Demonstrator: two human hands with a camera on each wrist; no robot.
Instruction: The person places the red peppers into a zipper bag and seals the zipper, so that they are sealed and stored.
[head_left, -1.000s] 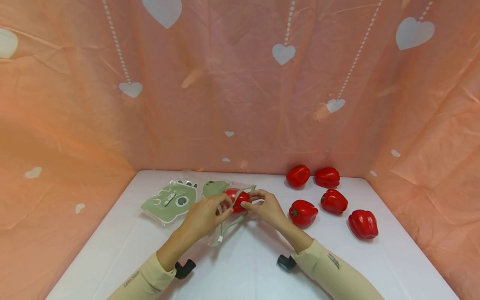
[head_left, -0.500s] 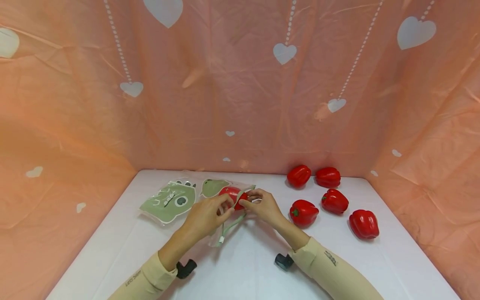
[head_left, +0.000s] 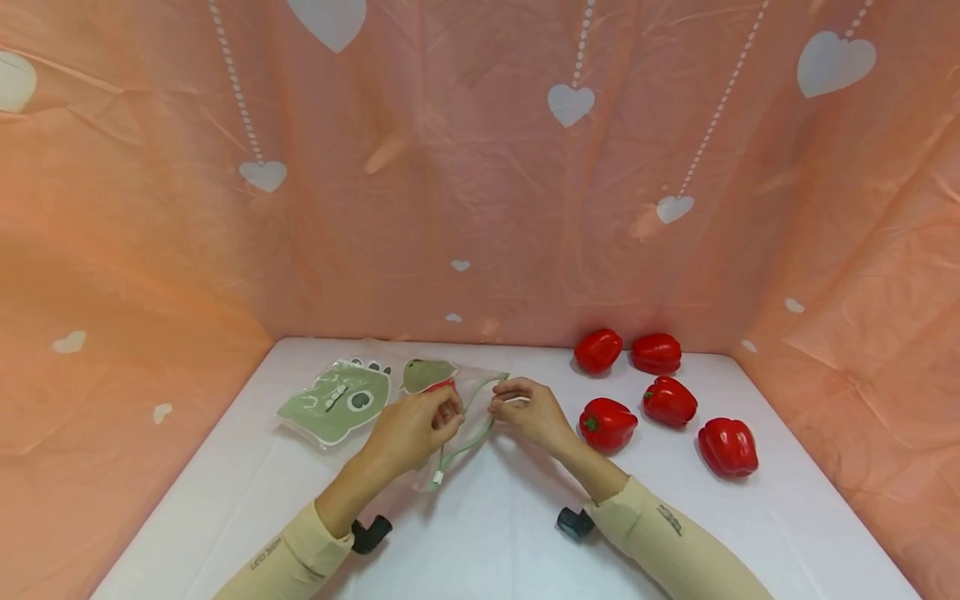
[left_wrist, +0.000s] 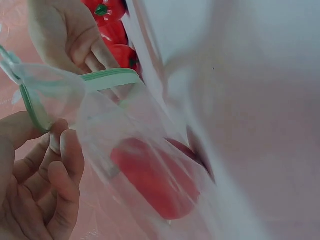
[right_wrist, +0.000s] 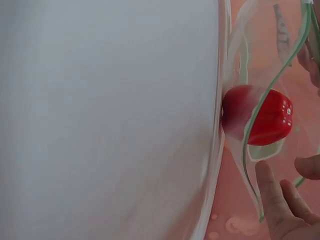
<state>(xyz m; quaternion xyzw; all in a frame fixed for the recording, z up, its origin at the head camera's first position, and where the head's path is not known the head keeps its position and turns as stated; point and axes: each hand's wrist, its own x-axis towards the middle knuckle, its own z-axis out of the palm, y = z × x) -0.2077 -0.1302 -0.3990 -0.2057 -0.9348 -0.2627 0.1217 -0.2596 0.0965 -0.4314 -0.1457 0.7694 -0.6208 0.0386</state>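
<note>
Half a second ago, one red bell pepper (right_wrist: 277, 120) was between the hands at the mouth of the clear zip bag (head_left: 322, 417); now it has gone deeper inside, and from the head only a red bit of it shows beyond the left hand (head_left: 412, 425). Both wrist views show it lying within the film, past the green zip edge (head_left: 468, 450). This left hand pinches the edge between thumb and finger. As for the right hand (head_left: 532, 417), its fingers are loosely bent, with thumb and fingertip apart, and it has hold of nothing; it is at the other side of the mouth, but whether it touches the film I cannot tell. To do this step well, I think, the left should keep its firm pinch, while the right keeps the mouth wide and guides the pepper gently to the bottom, so that the thin film does not fold or catch. Around them, the bag with its one-eyed green monster print lies on the white counter (head_left: 480, 550), and five more red bell peppers (head_left: 667, 402) lie at the right, well apart from it. Behind hangs a pinkish cloth with white hearts (head_left: 480, 208).
</note>
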